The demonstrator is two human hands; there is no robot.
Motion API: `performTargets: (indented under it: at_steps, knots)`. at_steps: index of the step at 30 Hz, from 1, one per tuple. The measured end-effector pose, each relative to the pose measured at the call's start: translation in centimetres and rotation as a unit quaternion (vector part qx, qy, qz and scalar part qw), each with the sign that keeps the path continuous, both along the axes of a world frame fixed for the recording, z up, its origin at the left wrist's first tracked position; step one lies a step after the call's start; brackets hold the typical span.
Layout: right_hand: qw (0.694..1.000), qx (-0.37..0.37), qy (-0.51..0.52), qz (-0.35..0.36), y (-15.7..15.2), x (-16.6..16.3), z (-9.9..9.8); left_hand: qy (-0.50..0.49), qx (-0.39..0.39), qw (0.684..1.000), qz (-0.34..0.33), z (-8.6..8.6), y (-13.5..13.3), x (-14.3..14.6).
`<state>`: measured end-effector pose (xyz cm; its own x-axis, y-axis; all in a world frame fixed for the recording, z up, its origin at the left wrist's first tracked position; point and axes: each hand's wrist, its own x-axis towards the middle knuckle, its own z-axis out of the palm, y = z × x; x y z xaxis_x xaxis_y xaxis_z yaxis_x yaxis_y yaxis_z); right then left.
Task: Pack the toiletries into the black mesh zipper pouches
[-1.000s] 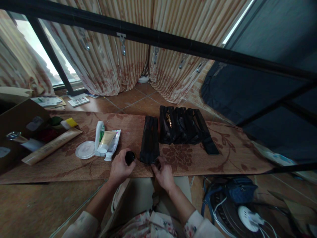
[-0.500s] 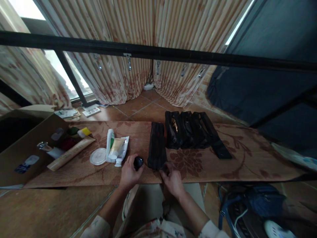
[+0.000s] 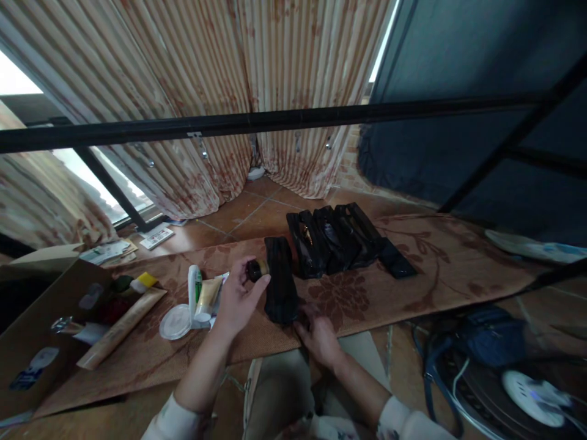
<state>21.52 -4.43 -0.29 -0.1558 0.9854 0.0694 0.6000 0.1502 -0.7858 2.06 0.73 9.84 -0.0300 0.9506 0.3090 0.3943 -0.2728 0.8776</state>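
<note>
Between the thumb and fingers of my left hand [image 3: 239, 296] is a small jar [image 3: 257, 269] with a dark lid and a yellowish body. It is raised beside the upper left side of a black mesh pouch [image 3: 280, 284], which lies lengthwise on the brown patterned cloth [image 3: 343, 299]. My right hand [image 3: 317, 333] pinches the near right end of that pouch. Left of my left hand lie a white and green tube [image 3: 194, 284], a beige tube [image 3: 208, 298] and a round clear lid [image 3: 175, 322]. Part of another tube is hidden behind my left hand.
Several black pouches [image 3: 328, 238] stand in a row at right, beside a flat black piece [image 3: 397, 259]. A cardboard box [image 3: 50, 342] holding bottles and tubes is at far left. A black metal rail [image 3: 275, 119] crosses ahead; a blue bag [image 3: 493, 336] lies on the floor.
My left hand has lifted the jar forward and tilted it, bringing it beside the pouch's upper part. My right hand stays at the pouch's near end. The camera view has turned.
</note>
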Motion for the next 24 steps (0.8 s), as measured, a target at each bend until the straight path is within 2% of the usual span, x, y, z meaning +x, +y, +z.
performTargets:
  at_steps: [2, 4, 8, 10, 11, 15, 20, 22, 24]
  knots:
    - [1.0, -0.002, 0.004, 0.0, 0.0, 0.0, 0.0, 0.092, 0.014, 0.995, -0.036, 1.5, 1.4, 0.7]
    - [1.0, -0.001, 0.003, -0.005, 0.0, 0.0, -0.2, 0.226, 0.032, 0.972, -0.06, 2.6, 2.7, 1.4]
    - [1.0, 0.014, 0.003, -0.013, 0.0, -0.1, -0.7, 0.493, 0.068, 0.862, -0.097, 3.5, 4.6, 3.1]
    - [1.0, 0.02, 0.004, -0.021, 0.0, -0.1, -1.0, 0.555, 0.064, 0.822, -0.112, 3.2, 5.4, 3.9]
    - [0.999, 0.022, 0.007, -0.024, 0.0, -0.1, -1.0, 0.564, 0.059, 0.815, -0.121, 2.9, 5.8, 4.2]
    - [0.999, 0.017, 0.02, -0.027, -0.1, -0.1, -1.2, 0.541, 0.057, 0.827, -0.144, 1.1, 7.4, 5.0]
    - [0.999, 0.022, 0.031, -0.029, -0.2, -0.1, -1.3, 0.571, 0.063, 0.805, -0.151, -1.0, 9.5, 5.3]
    - [0.999, 0.022, 0.028, -0.027, -0.1, -0.1, -1.2, 0.551, 0.064, 0.818, -0.152, -1.7, 10.1, 5.3]
    - [0.999, 0.016, 0.023, -0.023, -0.1, -0.1, -1.0, 0.504, 0.067, 0.848, -0.151, -2.3, 10.4, 5.3]
